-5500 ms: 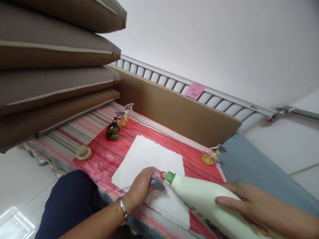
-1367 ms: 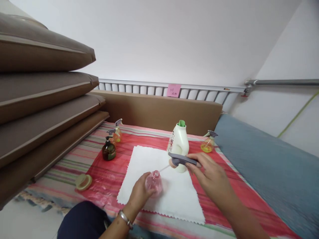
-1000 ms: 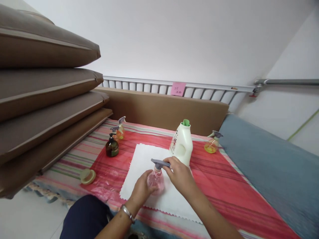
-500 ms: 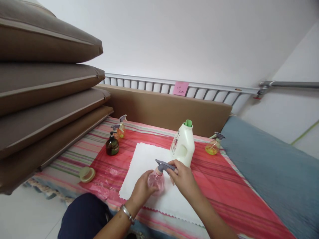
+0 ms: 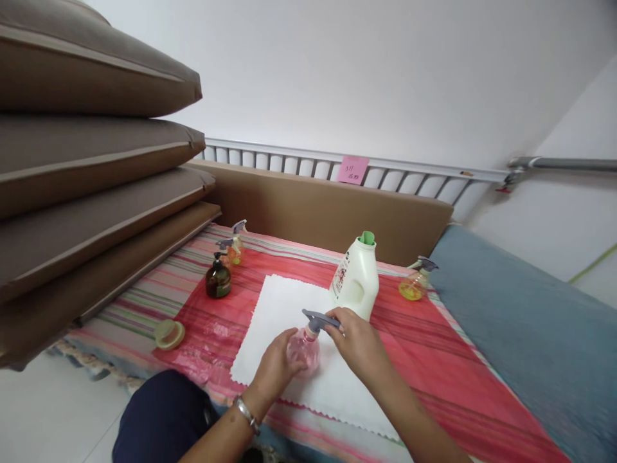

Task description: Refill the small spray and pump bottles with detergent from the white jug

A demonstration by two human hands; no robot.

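Note:
A clear pink spray bottle (image 5: pixel 305 352) with a grey trigger head (image 5: pixel 318 319) is over the white cloth (image 5: pixel 274 308). My left hand (image 5: pixel 277 363), with a silver bangle on its wrist, is wrapped around the bottle's round body. Up at the top, my right hand (image 5: pixel 357 337) has its fingers closed on the grey trigger head, which sits on the neck. Behind my right hand stands a pale green-white jug (image 5: pixel 362 283) with a green piece in its mouth. Some of my right fingers are hidden behind the hand.
Left of the cloth are a dark pump bottle (image 5: pixel 218 280), an orange spray bottle (image 5: pixel 236 252) and a round green container (image 5: pixel 169 334). A yellow spray bottle (image 5: pixel 412 287) stands at right. Stacked brown cushions (image 5: pixel 96 148) rise at left; a brown panel (image 5: pixel 308 206) borders the back.
The whole view has shifted slightly. Both hands keep hold of the spray bottle and its trigger head, in almost the same position as before.

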